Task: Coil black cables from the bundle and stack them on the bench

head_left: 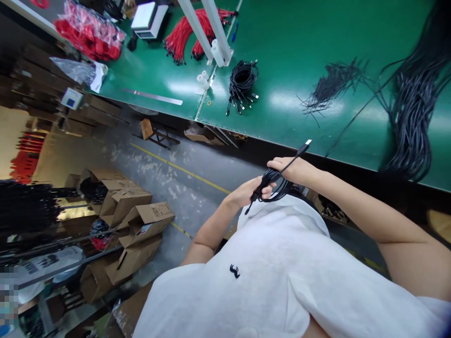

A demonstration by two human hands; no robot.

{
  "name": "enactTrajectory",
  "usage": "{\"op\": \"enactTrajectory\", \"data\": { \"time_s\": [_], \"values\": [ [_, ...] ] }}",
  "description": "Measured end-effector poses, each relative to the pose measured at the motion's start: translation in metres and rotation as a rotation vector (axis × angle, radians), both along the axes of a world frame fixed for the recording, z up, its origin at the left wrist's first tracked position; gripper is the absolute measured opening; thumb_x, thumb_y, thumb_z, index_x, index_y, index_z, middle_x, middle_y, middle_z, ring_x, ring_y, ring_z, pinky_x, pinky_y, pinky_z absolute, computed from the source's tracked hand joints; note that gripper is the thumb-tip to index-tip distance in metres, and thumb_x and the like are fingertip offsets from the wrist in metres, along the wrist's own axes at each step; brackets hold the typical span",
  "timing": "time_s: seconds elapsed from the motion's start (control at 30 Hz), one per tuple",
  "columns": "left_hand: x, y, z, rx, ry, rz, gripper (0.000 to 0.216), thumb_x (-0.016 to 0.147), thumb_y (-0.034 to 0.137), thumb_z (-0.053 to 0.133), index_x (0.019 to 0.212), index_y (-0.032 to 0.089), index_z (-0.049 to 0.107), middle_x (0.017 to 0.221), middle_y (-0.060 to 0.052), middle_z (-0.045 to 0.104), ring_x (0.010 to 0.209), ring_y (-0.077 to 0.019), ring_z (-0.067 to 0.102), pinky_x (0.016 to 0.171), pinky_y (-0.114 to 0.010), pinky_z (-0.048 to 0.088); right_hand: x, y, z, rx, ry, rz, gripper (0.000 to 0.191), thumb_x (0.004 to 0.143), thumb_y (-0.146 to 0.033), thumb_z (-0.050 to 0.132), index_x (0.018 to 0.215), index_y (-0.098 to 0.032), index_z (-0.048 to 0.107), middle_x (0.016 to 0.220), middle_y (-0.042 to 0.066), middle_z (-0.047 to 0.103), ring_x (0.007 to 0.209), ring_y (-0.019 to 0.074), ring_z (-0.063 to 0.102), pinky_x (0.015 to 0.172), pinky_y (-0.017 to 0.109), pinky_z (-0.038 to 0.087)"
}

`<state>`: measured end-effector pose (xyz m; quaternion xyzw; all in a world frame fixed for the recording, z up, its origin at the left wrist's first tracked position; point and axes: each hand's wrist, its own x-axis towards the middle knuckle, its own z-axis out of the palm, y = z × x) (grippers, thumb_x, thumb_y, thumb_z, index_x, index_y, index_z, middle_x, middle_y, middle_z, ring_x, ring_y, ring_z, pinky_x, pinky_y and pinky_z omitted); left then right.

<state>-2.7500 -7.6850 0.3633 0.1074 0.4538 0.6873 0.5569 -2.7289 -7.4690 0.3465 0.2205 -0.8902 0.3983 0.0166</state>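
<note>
A coil of black USB cable (278, 191) hangs in front of the white shirt, held between both hands. My left hand (251, 190) is closed around the coil's left side, its fingertips showing through the loops. On the upper right, my right hand (294, 169) is closed on the same cable, and its fingers are partly hidden. Above that hand a plug with a bright metal tip (303, 148) sticks out. Another cable end points down below my left hand. On the green table (299, 28) beyond lie a finished-looking coiled bundle of black cables (243, 77) and a pile of short black ties (329, 87).
A thick hank of long black cables (412, 117) hangs over the table edge at right. Further left are red cables (197, 30), white posts (214, 28), a steel ruler (153, 96) and a scale (145, 19). Cardboard boxes (148, 218) stand on the floor at left.
</note>
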Motion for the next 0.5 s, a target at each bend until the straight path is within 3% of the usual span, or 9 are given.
{"op": "enactTrajectory", "data": {
  "time_s": [0.1, 0.17, 0.27, 0.33, 0.43, 0.5],
  "values": [
    [-0.009, -0.011, 0.001, -0.06, 0.178, -0.198, 0.048, 0.08, 0.059, 0.072, 0.092, 0.014, 0.062, 0.074, -0.001, 0.055, 0.07, -0.013, 0.057, 0.074, -0.03, 0.046, 0.006, -0.008, 0.002, -0.067, -0.049, -0.02, 0.015, 0.079, -0.011, 0.054, 0.079, -0.022, 0.063, 0.073, 0.004, 0.053, 0.065, 0.0152, 0.038, 0.06, 0.029, 0.024],
    [-0.01, -0.013, -0.002, -0.085, 0.287, -0.271, 0.045, 0.081, 0.056, 0.072, 0.091, 0.013, 0.061, 0.072, 0.0, 0.056, 0.07, -0.0126, 0.057, 0.072, -0.03, 0.045, 0.011, -0.015, 0.001, -0.188, -0.139, -0.084, 0.018, 0.073, -0.006, 0.058, 0.076, -0.022, 0.065, 0.072, 0.003, 0.057, 0.067, 0.0149, 0.042, 0.063, 0.029, 0.028],
    [-0.003, -0.01, -0.012, -0.034, 0.262, -0.134, 0.048, 0.082, 0.062, 0.068, 0.084, 0.016, 0.054, 0.06, 0.007, 0.045, 0.052, -0.0067, 0.043, 0.057, -0.026, 0.039, 0.023, -0.026, -0.008, -0.608, -0.375, -0.378, 0.021, 0.067, -0.003, 0.064, 0.077, -0.021, 0.069, 0.073, 0.002, 0.063, 0.07, 0.0152, 0.048, 0.068, 0.029, 0.039],
    [0.003, -0.007, -0.02, 0.0, 0.183, 0.004, 0.05, 0.08, 0.065, 0.069, 0.082, 0.018, 0.05, 0.059, 0.009, 0.043, 0.046, -0.0048, 0.039, 0.052, -0.024, 0.036, 0.035, -0.037, -0.02, -0.925, -0.523, -0.632, 0.01, 0.069, -0.017, 0.073, 0.074, -0.02, 0.066, 0.063, -0.001, 0.056, 0.063, 0.0129, 0.045, 0.067, 0.029, 0.045],
    [0.006, -0.001, -0.03, 0.002, 0.075, 0.147, 0.051, 0.077, 0.064, 0.073, 0.084, 0.019, 0.048, 0.058, 0.009, 0.045, 0.043, -0.0057, 0.044, 0.048, -0.023, 0.036, 0.053, -0.056, -0.041, -1.27, -0.688, -0.842, 0.034, 0.073, -0.043, 0.079, 0.071, -0.019, 0.055, 0.053, -0.007, 0.037, 0.051, 0.0075, 0.034, 0.062, 0.028, 0.05],
    [0.003, 0.006, -0.034, -0.007, 0.021, 0.183, 0.05, 0.077, 0.061, 0.075, 0.084, 0.018, 0.049, 0.054, 0.011, 0.04, 0.039, -0.0041, 0.038, 0.044, -0.021, 0.033, 0.059, -0.066, -0.049, -1.498, -0.824, -0.911, 0.04, 0.072, -0.046, 0.081, 0.072, -0.019, 0.051, 0.054, -0.009, 0.035, 0.049, 0.0057, 0.034, 0.062, 0.026, 0.052]
  ]
}}
